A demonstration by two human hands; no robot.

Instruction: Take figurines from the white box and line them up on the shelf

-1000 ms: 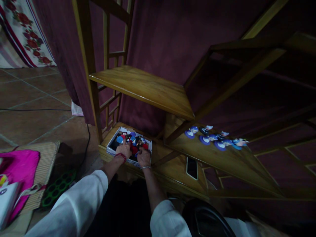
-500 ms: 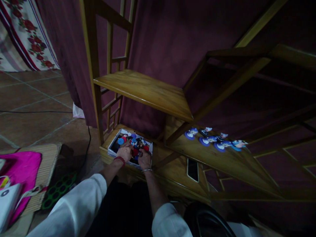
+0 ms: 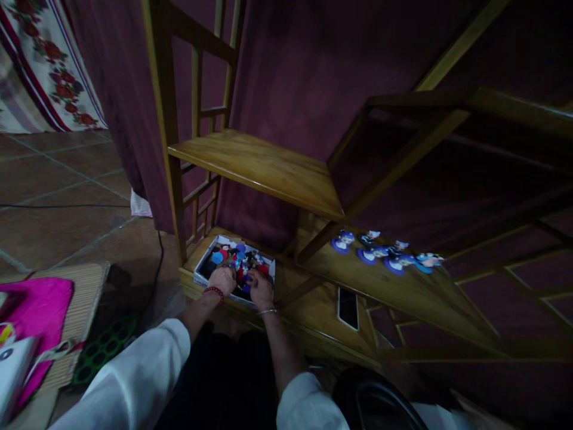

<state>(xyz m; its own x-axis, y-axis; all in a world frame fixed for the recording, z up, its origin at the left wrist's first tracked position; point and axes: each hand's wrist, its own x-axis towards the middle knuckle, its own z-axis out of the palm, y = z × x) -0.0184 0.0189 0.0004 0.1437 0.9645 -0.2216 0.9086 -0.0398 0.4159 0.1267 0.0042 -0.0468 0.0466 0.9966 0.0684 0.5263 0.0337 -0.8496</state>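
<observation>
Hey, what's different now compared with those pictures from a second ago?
The left hand has drawn back slightly toward the near side of the box, its fingers now curled. The right hand has barely shifted. Whether either picked up or released a piece is too small to tell. The figurines and phone stayed put.

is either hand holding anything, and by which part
Cannot tell: the left hand and right hand are among the figures in the box, grips unclear.
</observation>
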